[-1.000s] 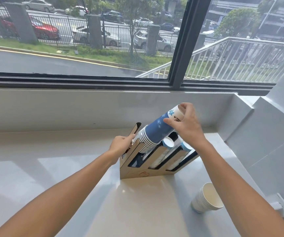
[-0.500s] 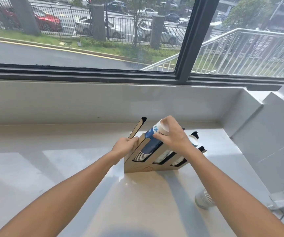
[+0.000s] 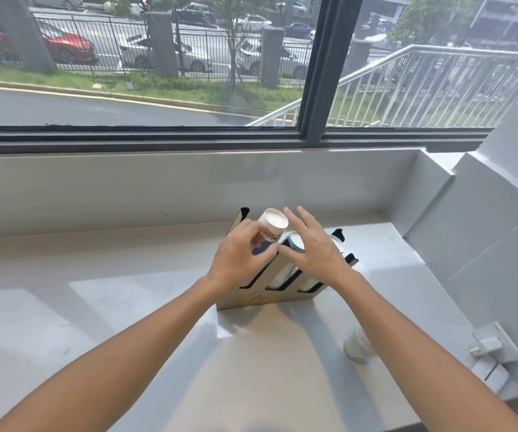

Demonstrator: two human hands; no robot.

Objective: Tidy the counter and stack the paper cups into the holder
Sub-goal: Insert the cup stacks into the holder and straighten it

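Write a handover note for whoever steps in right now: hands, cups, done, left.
Left hand: fingers curled on the blue-and-white stack of paper cups in the leftmost slot of the slanted cardboard cup holder; a firm grip cannot be confirmed.
Right hand: open, fingers spread, holding nothing, over the holder's middle slots.
Done: blue-and-white stack sits in its slot, white base up; the other two slots also show cups.
Left: a short stack of white paper cups lies on its side on the white counter, partly hidden by the right forearm. It needs to go into the holder.
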